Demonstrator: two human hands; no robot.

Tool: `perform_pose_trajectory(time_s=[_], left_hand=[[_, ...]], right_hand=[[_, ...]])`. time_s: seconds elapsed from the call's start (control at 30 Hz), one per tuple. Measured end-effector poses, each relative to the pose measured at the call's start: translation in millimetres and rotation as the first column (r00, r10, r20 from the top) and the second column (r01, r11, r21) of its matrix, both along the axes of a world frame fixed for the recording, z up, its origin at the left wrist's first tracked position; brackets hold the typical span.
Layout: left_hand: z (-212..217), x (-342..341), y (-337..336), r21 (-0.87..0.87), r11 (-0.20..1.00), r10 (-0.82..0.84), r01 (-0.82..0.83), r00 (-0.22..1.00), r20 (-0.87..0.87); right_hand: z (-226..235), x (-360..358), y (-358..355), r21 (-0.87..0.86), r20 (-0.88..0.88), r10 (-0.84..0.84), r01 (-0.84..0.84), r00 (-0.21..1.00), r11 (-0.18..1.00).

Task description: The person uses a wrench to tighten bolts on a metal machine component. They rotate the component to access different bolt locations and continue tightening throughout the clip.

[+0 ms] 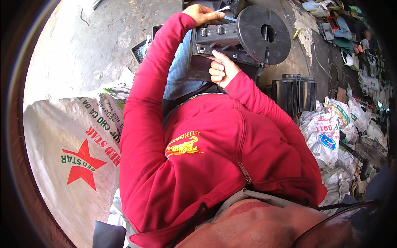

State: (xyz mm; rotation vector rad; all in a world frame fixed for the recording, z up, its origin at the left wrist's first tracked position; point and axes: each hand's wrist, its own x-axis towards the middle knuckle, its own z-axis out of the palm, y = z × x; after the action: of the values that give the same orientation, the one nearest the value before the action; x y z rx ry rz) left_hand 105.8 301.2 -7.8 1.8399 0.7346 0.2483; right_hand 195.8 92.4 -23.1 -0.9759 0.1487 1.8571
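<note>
Pinches a slim metal tool [224, 8] in the nearly closed left hand [202, 14] by the far edge of a black plastic part [223, 41] just beyond the waist. Curls the right hand [224, 70] at its near edge with one finger outstretched; cannot tell whether gripping anything.

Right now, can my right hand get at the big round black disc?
Probably yes: your right hand is at the black frame, close to the disc, and nothing visible seems to block the way to its near edge.
</note>
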Motion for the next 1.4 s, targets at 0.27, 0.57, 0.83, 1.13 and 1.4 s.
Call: perform_pose_trajectory(time_s=[0.27,0.57,0.83,1.13,1.4], left_hand=[[-44,-91,-61,0.104,0.983,0.085,-0.151,0.879,0.468],[-10,-74,-48,0.436,0.887,-0.215,0.150,0.971,0.104],[-28,-71,-58,0.492,0.868,-0.148,0.073,0.982,0.115],[-18,-77,-69,0.348,0.935,-0.144,0.067,0.969,0.199],[-28,-70,-58,0.512,0.857,-0.206,0.055,0.948,0.243]], right_hand=[[-4,5,-1,0.043,-0.001,0.023,-0.023,1.000,0.999],[-2,4,0,0.043,0.000,0.029,-0.028,1.000,0.999],[-8,7,-3,0.062,-0.013,0.018,-0.017,1.000,0.998],[-7,-2,-4,0.086,0.001,-0.008,0.008,1.000,0.996],[-9,5,-10,0.110,0.005,0.053,-0.053,0.999,0.992]])
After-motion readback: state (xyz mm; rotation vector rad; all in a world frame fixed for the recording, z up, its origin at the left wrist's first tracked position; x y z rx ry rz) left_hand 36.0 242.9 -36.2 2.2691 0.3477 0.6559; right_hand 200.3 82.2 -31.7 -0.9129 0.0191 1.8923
